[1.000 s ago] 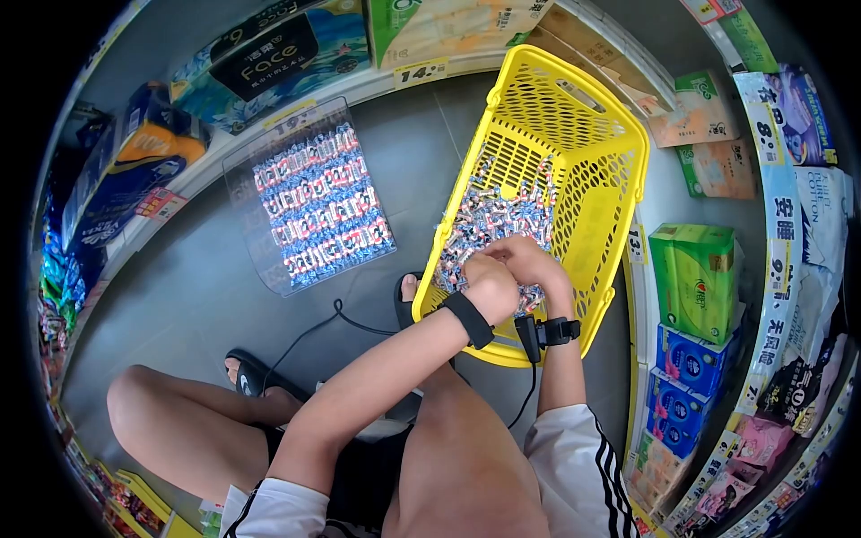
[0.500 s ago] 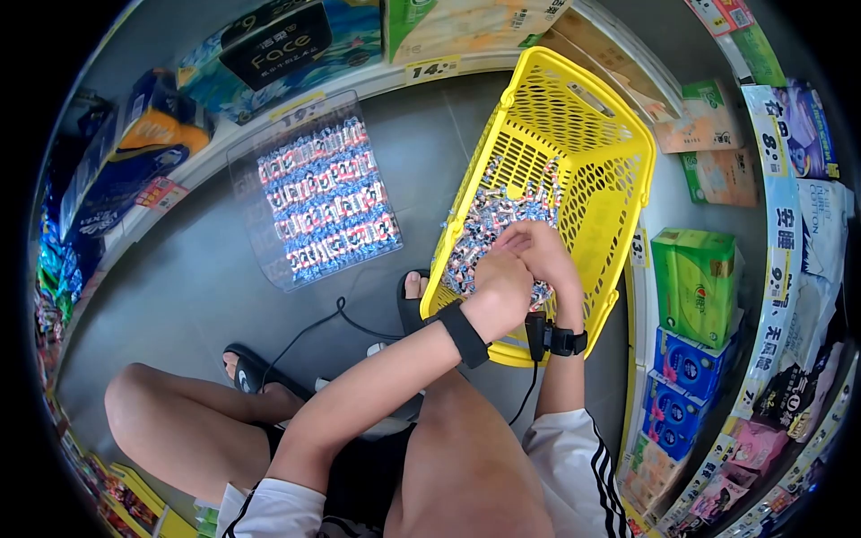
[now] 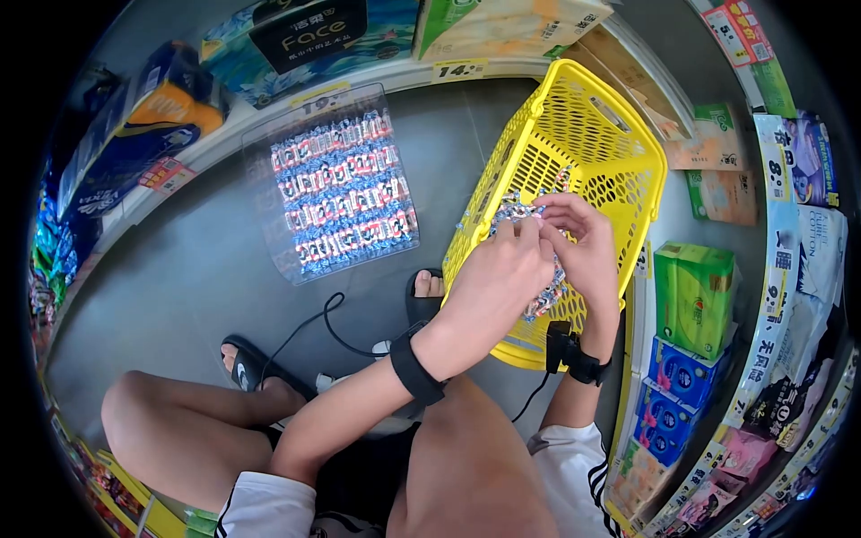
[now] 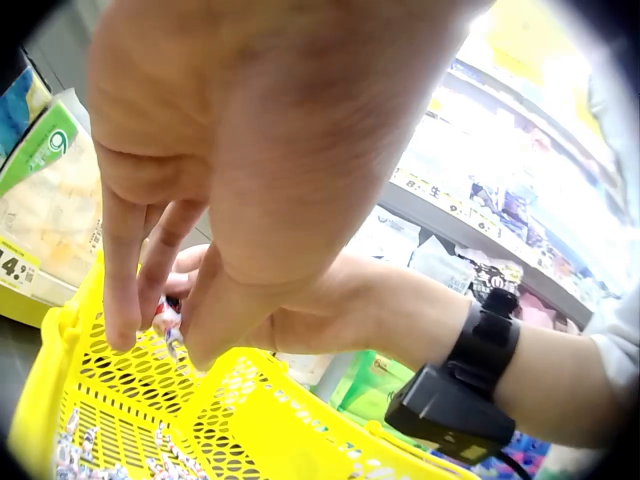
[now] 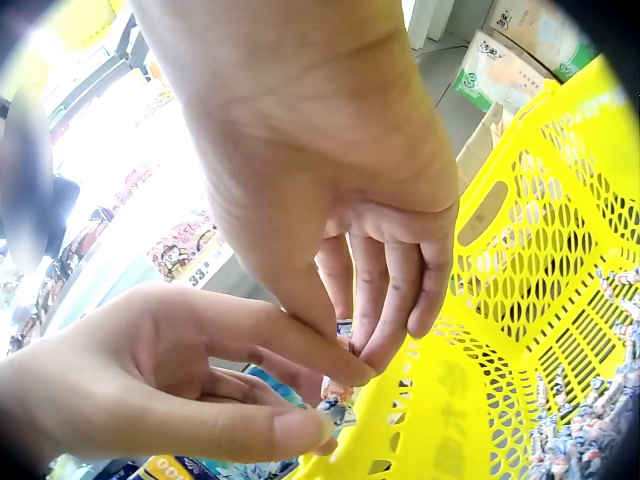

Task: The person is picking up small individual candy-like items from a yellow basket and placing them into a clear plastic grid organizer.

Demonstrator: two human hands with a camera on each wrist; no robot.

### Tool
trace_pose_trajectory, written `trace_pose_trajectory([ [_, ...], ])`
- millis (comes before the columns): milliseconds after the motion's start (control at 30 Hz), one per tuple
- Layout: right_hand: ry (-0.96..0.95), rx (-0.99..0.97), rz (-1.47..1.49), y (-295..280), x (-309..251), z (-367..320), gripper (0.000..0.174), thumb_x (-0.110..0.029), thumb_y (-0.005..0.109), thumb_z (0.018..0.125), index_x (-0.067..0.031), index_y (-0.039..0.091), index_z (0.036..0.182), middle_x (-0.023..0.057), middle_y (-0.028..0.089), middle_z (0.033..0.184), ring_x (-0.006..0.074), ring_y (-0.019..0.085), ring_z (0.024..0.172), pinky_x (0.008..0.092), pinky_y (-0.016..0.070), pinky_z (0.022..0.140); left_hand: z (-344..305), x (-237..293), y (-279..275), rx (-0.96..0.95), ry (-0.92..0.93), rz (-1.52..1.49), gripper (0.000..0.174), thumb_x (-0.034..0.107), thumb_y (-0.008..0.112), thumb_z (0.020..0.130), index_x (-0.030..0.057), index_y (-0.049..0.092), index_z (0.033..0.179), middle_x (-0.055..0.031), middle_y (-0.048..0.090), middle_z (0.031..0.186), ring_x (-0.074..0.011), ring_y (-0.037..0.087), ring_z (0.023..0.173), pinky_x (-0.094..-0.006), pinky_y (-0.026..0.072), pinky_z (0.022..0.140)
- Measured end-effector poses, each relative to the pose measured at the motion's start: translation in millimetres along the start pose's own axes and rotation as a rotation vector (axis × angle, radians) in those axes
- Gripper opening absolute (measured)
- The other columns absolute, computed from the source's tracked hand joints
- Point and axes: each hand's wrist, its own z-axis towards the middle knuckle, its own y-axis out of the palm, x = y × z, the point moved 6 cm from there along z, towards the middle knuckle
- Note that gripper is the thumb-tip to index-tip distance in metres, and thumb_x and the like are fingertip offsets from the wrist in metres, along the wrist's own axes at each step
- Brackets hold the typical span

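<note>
Wrapped candies in blue, white and red (image 3: 543,300) lie loose in the yellow basket (image 3: 641,179). Over its near part my two hands meet, fingertips close together. My left hand (image 3: 498,278) pinches a wrapped candy (image 4: 168,318) between thumb and fingers, its twisted wrapper end poking out below. From the other side my right hand (image 3: 587,251) bends its thumb and fingers onto a candy (image 5: 338,388) at the same spot, partly hidden by fingers. To the left, a clear tray (image 3: 260,193) on the floor holds similar candies in neat rows.
Tissue packs (image 3: 695,300) line the shelf right of the basket, and larger packs (image 3: 309,40) stand along the back shelf. A black cable (image 3: 336,314) runs over the grey floor near a sandalled foot (image 3: 429,287). The person's bare knees frame the near side.
Both hands have come up from the candies in the basket and shifted slightly right, fingertips now together above it. The head view has turned a little, so tray and basket appear further right.
</note>
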Motion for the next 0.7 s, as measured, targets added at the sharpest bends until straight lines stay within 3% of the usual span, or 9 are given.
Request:
trace_pose_trajectory([
  [167, -0.039, 0.032, 0.139, 16, -34, 11, 0.023, -0.002, 0.079, 0.091, 0.0050, 0.073, 0.112, 0.0077, 0.075, 0.096, 0.0131, 0.073, 0.086, 0.0268, 0.0584, 0.080, -18, -30, -35, 0.222, -0.151, -0.262, 0.033, -0.010, 0.068, 0.076, -0.0074, 0.065, 0.109, -0.0200, 0.061, 0.105, -0.0357, 0.067, 0.098, -0.0433, 0.0604, 0.084],
  [300, -0.060, -0.006, 0.103, 41, -59, 30, 0.026, -0.004, 0.080, 0.090, 0.0036, 0.074, 0.114, 0.0086, 0.076, 0.094, 0.0139, 0.074, 0.085, 0.0272, 0.0590, 0.079, -30, -60, -36, 0.317, -0.250, -0.381, 0.039, -0.011, 0.066, 0.079, -0.0041, 0.067, 0.117, -0.0192, 0.061, 0.105, -0.0376, 0.068, 0.098, -0.0480, 0.0587, 0.084],
  [467, -0.095, -0.055, -0.014, 77, -86, 57, 0.026, -0.007, 0.081, 0.088, 0.0009, 0.077, 0.112, 0.0113, 0.077, 0.092, 0.0164, 0.077, 0.085, 0.0292, 0.0604, 0.080, -46, -97, -44, 0.419, -0.326, -0.417, 0.036, -0.011, 0.064, 0.081, -0.0023, 0.069, 0.115, -0.0194, 0.064, 0.107, -0.0393, 0.070, 0.095, -0.0464, 0.0597, 0.082],
  [500, -0.099, -0.086, -0.050, 86, -89, 62, 0.026, -0.006, 0.081, 0.090, 0.0011, 0.076, 0.115, 0.0084, 0.075, 0.095, 0.0130, 0.074, 0.088, 0.0264, 0.0581, 0.079, -49, -107, -44, 0.487, -0.339, -0.409, 0.033, -0.011, 0.066, 0.081, -0.0025, 0.070, 0.112, -0.0189, 0.064, 0.105, -0.0392, 0.071, 0.092, -0.0463, 0.0597, 0.080],
  [600, -0.120, -0.100, -0.097, 117, -102, 72, 0.025, -0.006, 0.080, 0.090, 0.0005, 0.077, 0.114, 0.0081, 0.076, 0.093, 0.0133, 0.075, 0.087, 0.0266, 0.0588, 0.078, -61, -134, -44, 0.584, -0.375, -0.395, 0.024, -0.009, 0.068, 0.082, -0.0033, 0.072, 0.105, -0.0184, 0.066, 0.101, -0.0388, 0.071, 0.085, -0.0458, 0.0591, 0.074],
  [633, -0.143, -0.063, -0.064, 127, -105, 76, 0.023, -0.006, 0.079, 0.086, -0.0020, 0.079, 0.109, 0.0143, 0.078, 0.086, 0.0224, 0.079, 0.082, 0.0323, 0.0613, 0.076, -66, -146, -42, 0.622, -0.399, -0.401, 0.023, -0.009, 0.067, 0.083, -0.0029, 0.072, 0.105, -0.0185, 0.067, 0.101, -0.0387, 0.071, 0.086, -0.0456, 0.0585, 0.074],
  [700, -0.153, -0.058, -0.130, 145, -116, 82, 0.023, -0.007, 0.079, 0.085, -0.0025, 0.079, 0.108, 0.0149, 0.078, 0.086, 0.0240, 0.079, 0.083, 0.0338, 0.0614, 0.076, -76, -163, -45, 0.662, -0.444, -0.411, 0.021, -0.008, 0.066, 0.086, -0.0014, 0.072, 0.105, -0.0184, 0.068, 0.101, -0.0380, 0.071, 0.086, -0.0452, 0.0574, 0.074],
])
